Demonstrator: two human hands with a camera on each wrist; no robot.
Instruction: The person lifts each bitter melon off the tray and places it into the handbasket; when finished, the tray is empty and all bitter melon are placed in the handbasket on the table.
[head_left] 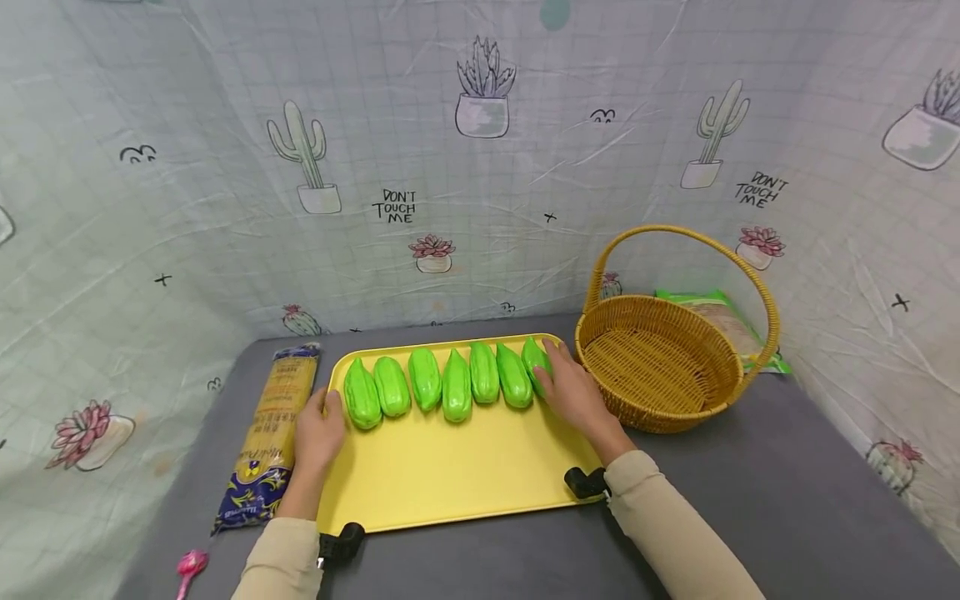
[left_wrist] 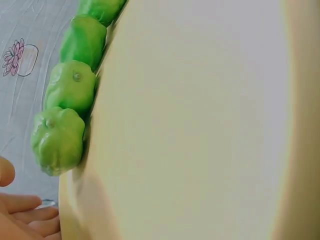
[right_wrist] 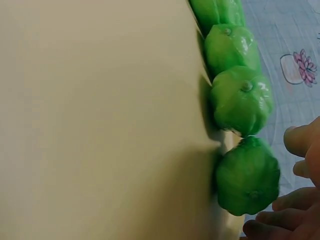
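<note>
i'm seeing seven green gourds [head_left: 442, 385] sitting in a row on the yellow tray [head_left: 457, 475]. my right hand [head_left: 576, 393] is resting loose-fingered against the rightmost one, left hand [head_left: 318, 433] relaxed beside the leftmost. wicker basket [head_left: 660, 367] sitting right of the tray.

A: what's the backdrop? Looks like a wrinkled pale grid-pattern cloth [head_left: 465, 208] with potted cactus doodles, walling off 9 through 3 o'clock.

B: yep, "DON'T TOUCH ME" lettering at 12. Flat dark grey tabletop [head_left: 787, 500] underneath, soft even light.
</note>
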